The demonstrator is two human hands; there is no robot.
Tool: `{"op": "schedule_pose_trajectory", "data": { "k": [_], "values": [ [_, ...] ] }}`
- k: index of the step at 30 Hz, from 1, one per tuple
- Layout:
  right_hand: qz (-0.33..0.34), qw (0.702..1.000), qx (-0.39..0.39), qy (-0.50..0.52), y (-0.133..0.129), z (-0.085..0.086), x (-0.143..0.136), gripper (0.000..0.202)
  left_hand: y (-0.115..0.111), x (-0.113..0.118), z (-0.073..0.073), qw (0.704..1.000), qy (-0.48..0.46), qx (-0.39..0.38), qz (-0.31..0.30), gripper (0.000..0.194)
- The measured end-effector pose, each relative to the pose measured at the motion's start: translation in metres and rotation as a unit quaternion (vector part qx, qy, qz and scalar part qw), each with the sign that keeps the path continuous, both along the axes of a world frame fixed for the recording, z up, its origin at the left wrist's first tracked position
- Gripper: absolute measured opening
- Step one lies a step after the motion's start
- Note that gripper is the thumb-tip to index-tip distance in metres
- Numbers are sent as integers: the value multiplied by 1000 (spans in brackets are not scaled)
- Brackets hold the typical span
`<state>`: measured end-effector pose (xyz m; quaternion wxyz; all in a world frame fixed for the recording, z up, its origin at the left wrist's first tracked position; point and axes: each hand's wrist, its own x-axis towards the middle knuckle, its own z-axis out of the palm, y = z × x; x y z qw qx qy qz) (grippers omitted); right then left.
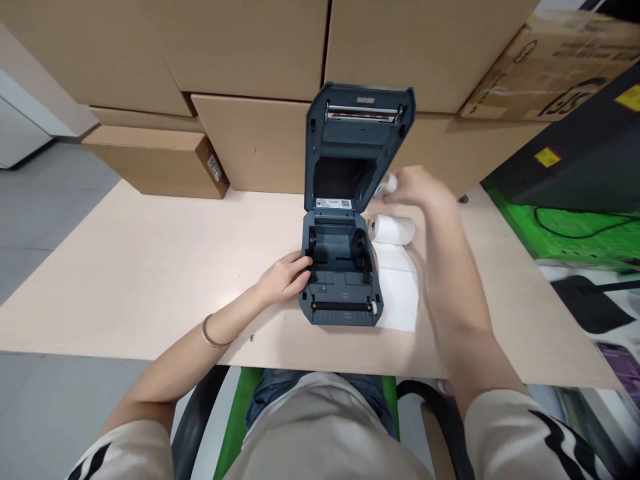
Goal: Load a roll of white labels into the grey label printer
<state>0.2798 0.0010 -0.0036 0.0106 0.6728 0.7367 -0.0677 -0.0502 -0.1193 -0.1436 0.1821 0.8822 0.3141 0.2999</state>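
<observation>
A dark grey label printer [341,287] stands on the table with its lid [360,143] raised. Inside the base, the roll holders and a black roller near the front are exposed, with no roll between the holders. My left hand [284,277] grips the base's left side, thumb and fingers on its edge. Beyond the printer's right side, my right hand [414,187] is blurred and closed around a small white rounded object [387,185], its kind unclear. Just below that hand lies a roll of white labels [393,229], its loose strip [399,293] unrolled toward the table's front edge.
Large cardboard boxes [250,143] line the back of the table [150,267], close behind the raised lid. A flat carton [155,160] sits at the back left. On the right are a dark case [565,167] and a green surface [555,230] with a black cable.
</observation>
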Motion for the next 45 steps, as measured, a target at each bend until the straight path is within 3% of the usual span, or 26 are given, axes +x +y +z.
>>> {"op": "schedule_pose_trajectory", "data": {
  "k": [3,6,10,13,15,18,22,24,29,32,35,38,41,45],
  "values": [
    [2,1000,3,-15,-39,38,8,15,0,1,0,1000,-2,-5,-4,49],
    [77,996,-11,50,-72,51,-14,17,0,2,0,1000,-8,-1,-9,47],
    [249,967,-54,4,-85,20,-74,12,0,2,2,1000,-13,3,-11,45],
    [285,954,-56,-70,-77,-11,-102,14,-1,2,4,1000,-6,1,-8,43],
    [285,953,-50,-86,-73,-23,-107,20,-1,2,4,1000,-4,3,-9,44],
    [281,956,-48,-73,-72,-27,-102,40,0,3,4,1000,-8,13,-14,44],
    [264,962,-47,44,-76,-26,-89,95,0,3,4,1000,-18,11,-17,43],
    [260,957,-38,124,-80,-29,-82,108,0,3,5,1000,-19,5,-17,43],
    [189,929,9,319,-96,-45,-70,104,1,4,-1,999,-30,-7,-17,45],
    [143,911,34,386,-110,-52,-64,104,2,4,-6,999,-37,-5,-13,47],
    [119,905,17,408,-124,-53,-63,110,2,4,-6,999,-35,3,-15,47],
    [117,900,73,413,-136,-52,-68,114,2,2,-2,1000,-24,-4,-19,43],
    [139,903,115,390,-143,-52,-73,115,1,1,1,1000,-15,-15,-14,42],
    [178,903,88,381,-146,-57,-68,119,1,2,1,1000,-6,-16,-14,43]
  ]
}}
